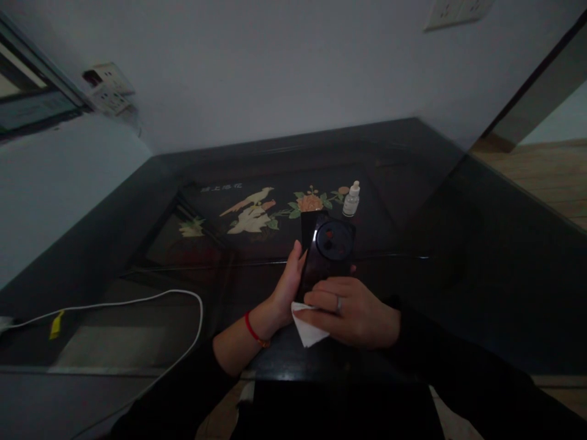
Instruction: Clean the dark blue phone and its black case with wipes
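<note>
A black phone (328, 250) with a round camera ring is held back side up over the dark table. My left hand (285, 293), with a red cord on its wrist, grips the phone's left edge, thumb raised along it. My right hand (355, 310), wearing a ring, lies over the phone's lower part with fingers closed on a white folded wipe (306, 330), which pokes out below the fingers. A small clear dropper bottle (351, 199) with a white cap stands upright just beyond the phone.
The dark table (458, 256) has a glass top over an inlaid bird-and-flower picture (257, 211). A white cable (137, 302) with a yellow tag loops across the left side. White walls with sockets (107, 88) close the back corner. Wooden floor shows at right.
</note>
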`<state>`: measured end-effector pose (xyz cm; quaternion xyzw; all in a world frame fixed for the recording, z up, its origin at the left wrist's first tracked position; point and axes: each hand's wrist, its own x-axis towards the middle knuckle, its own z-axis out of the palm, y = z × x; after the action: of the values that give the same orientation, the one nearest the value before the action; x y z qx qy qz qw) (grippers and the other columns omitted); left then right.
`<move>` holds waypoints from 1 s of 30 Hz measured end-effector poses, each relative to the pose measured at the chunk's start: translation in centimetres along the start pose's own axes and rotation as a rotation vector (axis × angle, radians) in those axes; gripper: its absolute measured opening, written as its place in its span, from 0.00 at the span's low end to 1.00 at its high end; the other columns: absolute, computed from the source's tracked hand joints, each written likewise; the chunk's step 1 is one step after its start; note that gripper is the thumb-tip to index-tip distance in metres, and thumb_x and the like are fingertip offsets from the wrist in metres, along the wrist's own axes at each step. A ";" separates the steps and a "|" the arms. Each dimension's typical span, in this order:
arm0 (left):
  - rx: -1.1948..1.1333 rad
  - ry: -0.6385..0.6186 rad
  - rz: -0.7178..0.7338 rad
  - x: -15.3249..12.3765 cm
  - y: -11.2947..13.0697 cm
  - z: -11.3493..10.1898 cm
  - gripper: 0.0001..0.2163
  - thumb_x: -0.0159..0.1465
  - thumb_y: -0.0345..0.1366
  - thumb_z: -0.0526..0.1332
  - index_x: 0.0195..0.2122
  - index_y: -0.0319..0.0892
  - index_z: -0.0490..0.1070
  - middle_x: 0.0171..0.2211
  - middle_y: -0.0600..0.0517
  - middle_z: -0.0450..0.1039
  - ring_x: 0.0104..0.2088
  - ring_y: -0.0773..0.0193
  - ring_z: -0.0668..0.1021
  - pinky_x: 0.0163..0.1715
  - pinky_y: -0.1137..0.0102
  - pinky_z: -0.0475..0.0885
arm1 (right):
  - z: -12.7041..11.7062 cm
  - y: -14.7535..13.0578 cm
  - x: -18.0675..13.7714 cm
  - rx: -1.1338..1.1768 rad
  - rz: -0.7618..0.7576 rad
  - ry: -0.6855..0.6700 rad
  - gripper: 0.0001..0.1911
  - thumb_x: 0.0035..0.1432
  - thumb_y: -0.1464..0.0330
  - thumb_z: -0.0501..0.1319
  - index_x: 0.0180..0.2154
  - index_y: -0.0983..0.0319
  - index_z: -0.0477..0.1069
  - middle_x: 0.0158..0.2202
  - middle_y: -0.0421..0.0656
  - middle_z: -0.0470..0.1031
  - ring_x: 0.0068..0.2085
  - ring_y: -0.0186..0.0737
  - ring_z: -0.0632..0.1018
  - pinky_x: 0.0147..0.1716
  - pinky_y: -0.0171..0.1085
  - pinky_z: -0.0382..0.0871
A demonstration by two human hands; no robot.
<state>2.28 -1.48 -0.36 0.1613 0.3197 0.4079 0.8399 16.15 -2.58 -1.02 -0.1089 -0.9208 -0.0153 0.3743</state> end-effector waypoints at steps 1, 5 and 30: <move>-0.006 -0.004 0.001 0.0 0.0 0.0 0.31 0.70 0.52 0.38 0.58 0.35 0.68 0.38 0.44 0.80 0.34 0.60 0.80 0.40 0.67 0.72 | 0.0 -0.1 0.0 0.016 -0.024 -0.010 0.09 0.66 0.73 0.54 0.40 0.65 0.73 0.31 0.42 0.75 0.33 0.36 0.74 0.30 0.35 0.69; -0.011 0.013 -0.015 0.0 0.2 -0.3 0.30 0.70 0.51 0.38 0.55 0.34 0.70 0.33 0.45 0.79 0.24 0.65 0.77 0.30 0.70 0.70 | -0.4 0.8 -0.5 -0.034 0.128 0.063 0.10 0.64 0.75 0.54 0.42 0.67 0.73 0.34 0.46 0.76 0.35 0.38 0.74 0.34 0.37 0.70; -0.050 -0.005 0.007 0.0 1.0 -0.4 0.32 0.68 0.55 0.40 0.55 0.35 0.70 0.42 0.42 0.79 0.44 0.54 0.79 0.50 0.61 0.69 | -0.7 1.0 -0.9 -0.015 0.166 0.101 0.10 0.63 0.75 0.55 0.44 0.65 0.73 0.37 0.47 0.77 0.38 0.38 0.77 0.36 0.37 0.74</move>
<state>1.45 -0.84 -0.14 0.1425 0.3069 0.4180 0.8431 17.50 -1.82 -1.15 -0.1865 -0.8884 0.0034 0.4194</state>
